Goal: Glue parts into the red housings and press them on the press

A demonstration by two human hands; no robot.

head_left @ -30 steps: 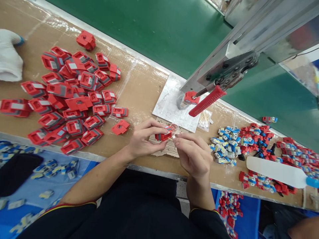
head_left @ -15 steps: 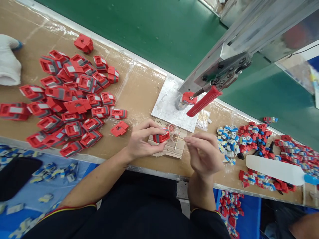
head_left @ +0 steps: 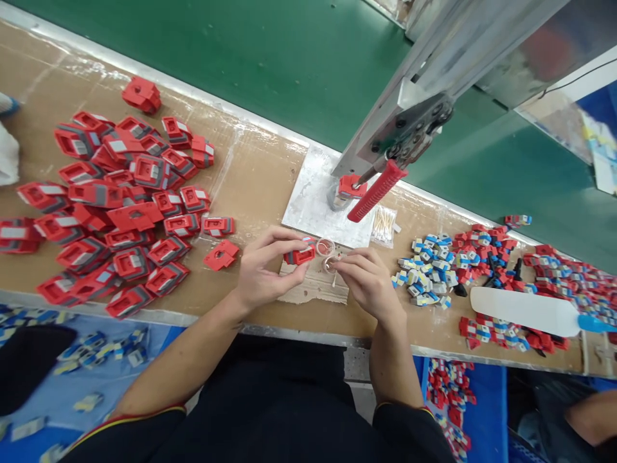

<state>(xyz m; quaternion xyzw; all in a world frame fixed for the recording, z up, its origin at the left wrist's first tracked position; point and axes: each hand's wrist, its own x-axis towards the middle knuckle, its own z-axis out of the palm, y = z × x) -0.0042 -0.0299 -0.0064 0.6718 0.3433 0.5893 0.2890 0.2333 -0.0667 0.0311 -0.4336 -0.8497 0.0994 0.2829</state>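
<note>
My left hand [head_left: 267, 267] pinches a small red plastic housing [head_left: 299, 255] between thumb and fingers, tilted over a piece of cardboard [head_left: 313, 292]. Two small clear round cups [head_left: 325, 247] stand on that cardboard, to the right of the housing. Closed at the nearer cup [head_left: 330, 264], my right hand [head_left: 369, 283] grips a thin cotton swab, now mostly hidden by the fingers. Another swab [head_left: 334, 280] seems to lie below the cups. Behind them, a red-handled toggle clamp [head_left: 378, 191] presses a red part [head_left: 351, 186] on a metal plate [head_left: 308, 196].
Many red-grey housings [head_left: 132, 215] are heaped at left. A bag of cotton swabs [head_left: 384, 225] lies beside the plate. Blue-white parts [head_left: 429, 270], more red parts and a white bottle [head_left: 525, 310] occupy the right side. Blue bins sit below the bench; another person's arm shows at lower right.
My right hand has moved left and its fingertips are now at the cup. The left hand still holds the red housing, slightly raised. The whole view has shifted a little.
</note>
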